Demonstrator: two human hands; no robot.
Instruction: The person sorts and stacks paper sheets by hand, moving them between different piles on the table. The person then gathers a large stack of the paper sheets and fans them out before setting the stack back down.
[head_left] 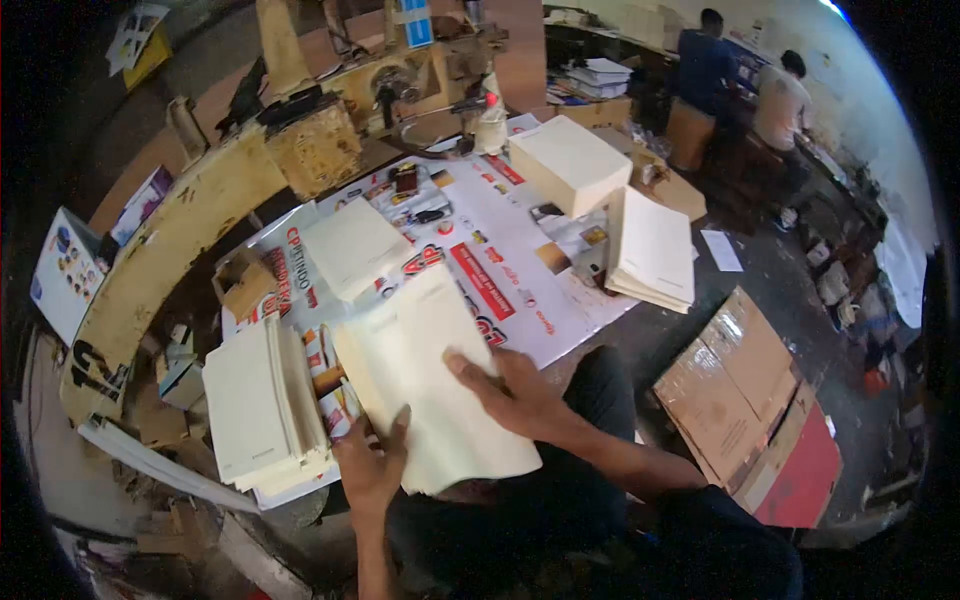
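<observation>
A stack of cream paper sheets (430, 400) lies tilted in front of me, its top sheet bowed and its near edge past the table's edge. My left hand (375, 465) is closed on the stack's lower left edge, thumb on top. On the right edge, my right hand (510, 390) grips it with the thumb pressed onto the top sheet; the fingers beneath are hidden. Just left of my left hand stands a thick pile of cream booklets (255, 405). Beyond the held sheets lies a lower paper pile (355, 245).
Two more paper piles, a thick block (570, 160) and a slanted one (652, 250), sit on the banner-covered table (510, 230). A yellowed machine (200, 240) borders the left. Flattened cardboard (735, 385) leans at right. Two people (700, 80) are at the back.
</observation>
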